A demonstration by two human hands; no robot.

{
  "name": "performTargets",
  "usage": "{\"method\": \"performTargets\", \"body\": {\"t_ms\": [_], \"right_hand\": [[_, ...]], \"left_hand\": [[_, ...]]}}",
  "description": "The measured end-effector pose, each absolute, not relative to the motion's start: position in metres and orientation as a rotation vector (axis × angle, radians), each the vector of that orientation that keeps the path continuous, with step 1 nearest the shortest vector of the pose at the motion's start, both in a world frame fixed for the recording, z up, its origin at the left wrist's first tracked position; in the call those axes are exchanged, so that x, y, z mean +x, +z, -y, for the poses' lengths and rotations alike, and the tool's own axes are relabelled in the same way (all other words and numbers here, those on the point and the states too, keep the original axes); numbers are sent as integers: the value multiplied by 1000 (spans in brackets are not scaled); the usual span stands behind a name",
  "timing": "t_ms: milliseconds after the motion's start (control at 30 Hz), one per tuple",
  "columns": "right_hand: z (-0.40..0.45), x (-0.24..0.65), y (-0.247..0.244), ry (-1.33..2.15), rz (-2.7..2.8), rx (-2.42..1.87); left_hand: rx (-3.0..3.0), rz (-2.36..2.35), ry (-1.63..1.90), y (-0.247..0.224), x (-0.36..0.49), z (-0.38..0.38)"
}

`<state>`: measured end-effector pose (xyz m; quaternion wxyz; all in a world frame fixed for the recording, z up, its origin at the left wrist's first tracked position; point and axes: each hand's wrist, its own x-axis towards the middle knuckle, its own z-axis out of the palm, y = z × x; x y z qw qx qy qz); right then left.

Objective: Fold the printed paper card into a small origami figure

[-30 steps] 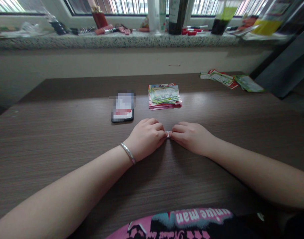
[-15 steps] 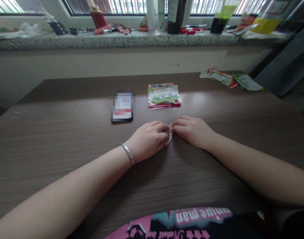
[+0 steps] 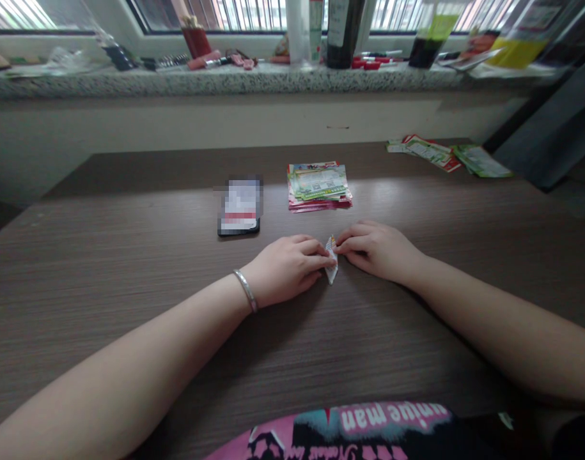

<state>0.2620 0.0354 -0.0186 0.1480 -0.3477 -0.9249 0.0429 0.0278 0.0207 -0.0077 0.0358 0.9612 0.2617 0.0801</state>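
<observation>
A small folded piece of paper (image 3: 332,273), pale with fine print and pointed at its ends, stands between my hands at the middle of the table. My left hand (image 3: 295,265), with a silver bangle at the wrist, is closed on its left side, fingers pressing on the paper. From the other side, my right hand (image 3: 376,249) has its fingertips drawn together at the paper's upper right edge. Both thumbs are largely hidden. Just beyond the hands lies a stack of printed colourful cards or packets (image 3: 319,185), mostly green and red.
A phone (image 3: 239,207) with a blurred screen lies left of the stack. More printed slips (image 3: 433,153) are scattered at the back right of the brown table (image 3: 129,255). Bottles, pens and small items crowd the granite windowsill (image 3: 225,80) behind.
The folded paper shows more of its face now, as my right fingers have drawn slightly right. My left fingers lie flatter on it. The whole view has shifted a little.
</observation>
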Motion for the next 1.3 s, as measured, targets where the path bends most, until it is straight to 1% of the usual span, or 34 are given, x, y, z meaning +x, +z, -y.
{"method": "performTargets", "body": {"t_ms": [200,433,567,833,1200,1300], "right_hand": [[-35,259,-20,120,2620,-1015],[-32,256,-21,-30,2670,-997],[-34,259,-18,-20,2712,-1008],[-34,263,-19,-19,2686,-1080],[-34,258,-23,-188,2705,-1089],[-34,259,-24,-173,2672,-1055]], "left_hand": [[2999,-836,266,-9,33,-14],[2935,-824,306,-12,33,-15],[2922,-816,316,-12,32,-16],[2938,-803,295,-14,32,-17],[2963,-851,232,-14,33,-16],[2970,-848,229,-13,33,-16]]}}
